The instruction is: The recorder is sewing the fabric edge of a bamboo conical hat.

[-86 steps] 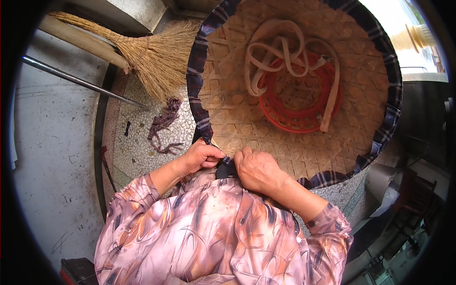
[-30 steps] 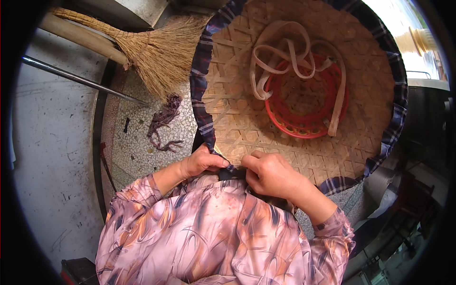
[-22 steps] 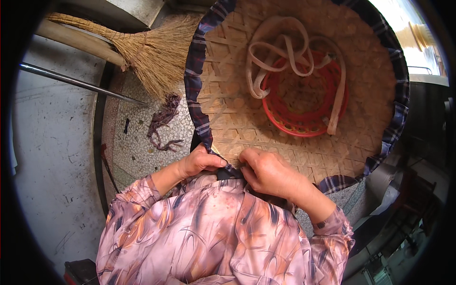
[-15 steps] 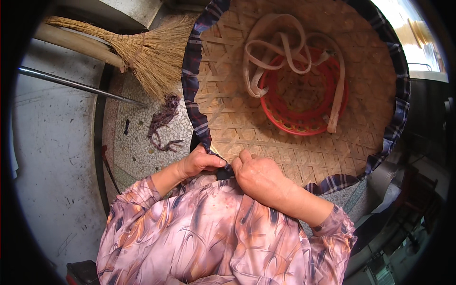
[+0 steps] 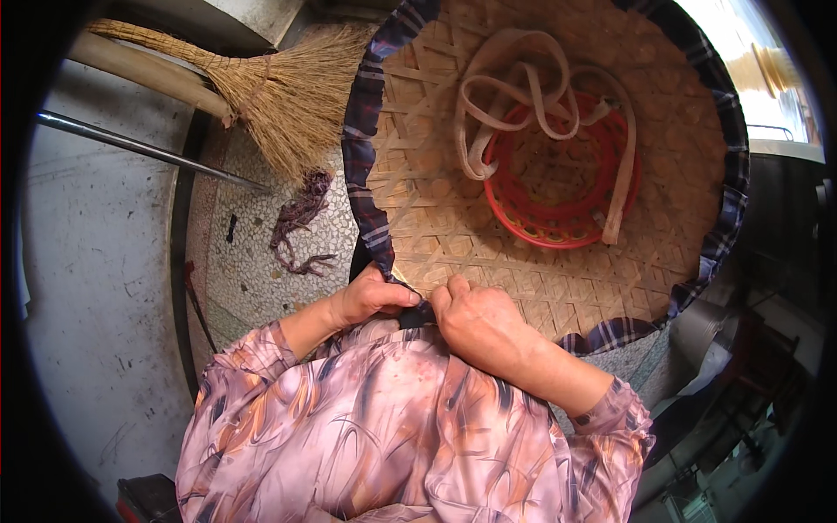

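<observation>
A big round woven bamboo tray [image 5: 418, 166] leans in front of me, its rim wrapped in dark plaid cloth edging [image 5: 364, 157]. My left hand [image 5: 373, 296] pinches this edging at the near left rim, thumb on top. Right beside it, my right hand [image 5: 478, 321] is closed over the rim, its fingers curled against the edging and the weave. Its fingertips are partly hidden, so any small thing between them does not show. In the tray lies a red plastic basket [image 5: 514, 228], with a loosely looped pale strap [image 5: 624, 187] across it.
To the left, a straw broom [image 5: 288, 91] and a metal pole [image 5: 157, 150] reach over the speckled floor [image 5: 253, 275]. A dark purplish tangle of cloth or string [image 5: 301, 213] lies there. Dark furniture [image 5: 741, 375] stands at the right.
The tray's left edge has shifted slightly to the right, and both hands have moved a little the same way. Their hold looks the same.
</observation>
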The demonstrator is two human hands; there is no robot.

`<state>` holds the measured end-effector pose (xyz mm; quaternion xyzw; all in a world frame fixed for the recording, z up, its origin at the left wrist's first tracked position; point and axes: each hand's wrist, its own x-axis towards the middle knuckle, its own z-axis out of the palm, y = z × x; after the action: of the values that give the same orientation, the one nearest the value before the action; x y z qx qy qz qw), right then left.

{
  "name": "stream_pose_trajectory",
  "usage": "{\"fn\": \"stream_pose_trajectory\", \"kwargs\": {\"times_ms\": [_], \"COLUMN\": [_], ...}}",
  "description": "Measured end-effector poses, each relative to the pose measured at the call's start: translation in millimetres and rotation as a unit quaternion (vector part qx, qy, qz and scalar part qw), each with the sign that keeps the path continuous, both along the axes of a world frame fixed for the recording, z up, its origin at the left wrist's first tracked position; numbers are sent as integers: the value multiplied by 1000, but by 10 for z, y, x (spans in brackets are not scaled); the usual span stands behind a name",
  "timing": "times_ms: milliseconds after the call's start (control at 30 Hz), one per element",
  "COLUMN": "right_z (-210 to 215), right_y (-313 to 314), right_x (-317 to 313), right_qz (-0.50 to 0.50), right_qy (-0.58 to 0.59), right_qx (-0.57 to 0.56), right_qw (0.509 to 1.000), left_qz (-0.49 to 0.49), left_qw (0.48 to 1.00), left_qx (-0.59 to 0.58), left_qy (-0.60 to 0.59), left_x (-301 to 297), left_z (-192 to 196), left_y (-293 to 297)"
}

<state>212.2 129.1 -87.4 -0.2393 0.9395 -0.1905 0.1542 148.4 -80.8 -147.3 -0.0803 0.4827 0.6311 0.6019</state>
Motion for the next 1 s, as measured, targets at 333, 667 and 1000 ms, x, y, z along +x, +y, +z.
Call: {"fn": "stream_pose_trajectory", "kwargs": {"times_ms": [333, 667, 1000], "right_z": [-43, -112, -142], "right_y": [10, 10, 286], "right_x": [-10, -16, -92], "right_qz": [9, 69, -101], "right_qy": [-20, 39, -100], "right_qx": [7, 36, -201], "right_qw": [1000, 996, 969], "left_qz": [13, -1, -19], "left_qw": [1000, 1000, 1000], "left_qx": [-20, -7, -3], "left_qy": [14, 3, 9], "left_x": [-16, -49, -63], "left_z": [129, 6, 18], "left_y": [54, 13, 17]}}
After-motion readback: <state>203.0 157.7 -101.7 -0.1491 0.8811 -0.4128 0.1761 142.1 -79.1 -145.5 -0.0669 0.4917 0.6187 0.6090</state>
